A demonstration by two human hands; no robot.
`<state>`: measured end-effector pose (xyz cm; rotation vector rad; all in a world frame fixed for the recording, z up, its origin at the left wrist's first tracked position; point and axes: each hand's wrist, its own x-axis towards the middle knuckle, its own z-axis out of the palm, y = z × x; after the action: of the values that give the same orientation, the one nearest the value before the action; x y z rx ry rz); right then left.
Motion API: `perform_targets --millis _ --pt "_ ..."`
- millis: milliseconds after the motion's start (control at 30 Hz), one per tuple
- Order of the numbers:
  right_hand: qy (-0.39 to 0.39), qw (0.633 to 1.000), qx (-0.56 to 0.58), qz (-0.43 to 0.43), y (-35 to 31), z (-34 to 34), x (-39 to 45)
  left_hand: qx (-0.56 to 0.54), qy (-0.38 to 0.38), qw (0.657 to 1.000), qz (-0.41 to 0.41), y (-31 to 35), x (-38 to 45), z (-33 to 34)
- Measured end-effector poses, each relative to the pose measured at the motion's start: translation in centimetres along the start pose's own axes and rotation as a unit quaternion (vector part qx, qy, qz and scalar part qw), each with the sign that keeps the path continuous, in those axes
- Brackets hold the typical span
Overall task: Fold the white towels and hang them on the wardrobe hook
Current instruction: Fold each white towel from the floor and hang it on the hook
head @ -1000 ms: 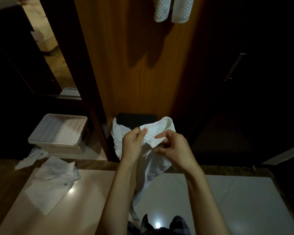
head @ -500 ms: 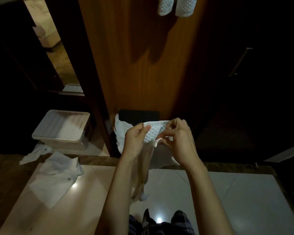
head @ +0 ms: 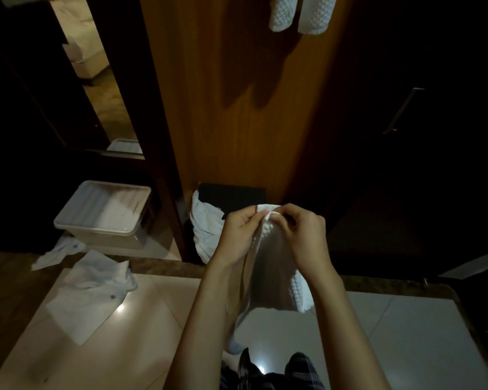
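A white waffle-weave towel (head: 276, 277) hangs doubled between my hands, its top edges pinched together in front of me. My left hand (head: 237, 235) grips that edge from the left, my right hand (head: 302, 237) from the right, fingertips almost touching. High on the wooden wardrobe panel (head: 237, 108), two white towels (head: 302, 12) hang down; the hook itself lies out of frame. Behind my hands, another white towel (head: 206, 232) drapes over a dark bin (head: 231, 194).
A lidded plastic box (head: 104, 212) sits on the floor at left. White cloths (head: 93, 288) lie on the glossy tiles beside it. A dark cabinet door with a metal handle (head: 403, 111) is at right. My legs show at the bottom edge.
My hands came together, bringing the towel's two top corners into one fold. The towel now hangs narrower and doubled. The view tilted slightly.
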<state>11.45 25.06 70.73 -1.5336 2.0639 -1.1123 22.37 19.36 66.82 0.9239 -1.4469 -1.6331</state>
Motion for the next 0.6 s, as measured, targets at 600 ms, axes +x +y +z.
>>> perform_targets --millis 600 --pt "-0.015 1.000 -0.019 0.006 -0.7 0.3 -0.8 0.042 -0.037 0.998 0.016 0.1 -1.4 -1.5"
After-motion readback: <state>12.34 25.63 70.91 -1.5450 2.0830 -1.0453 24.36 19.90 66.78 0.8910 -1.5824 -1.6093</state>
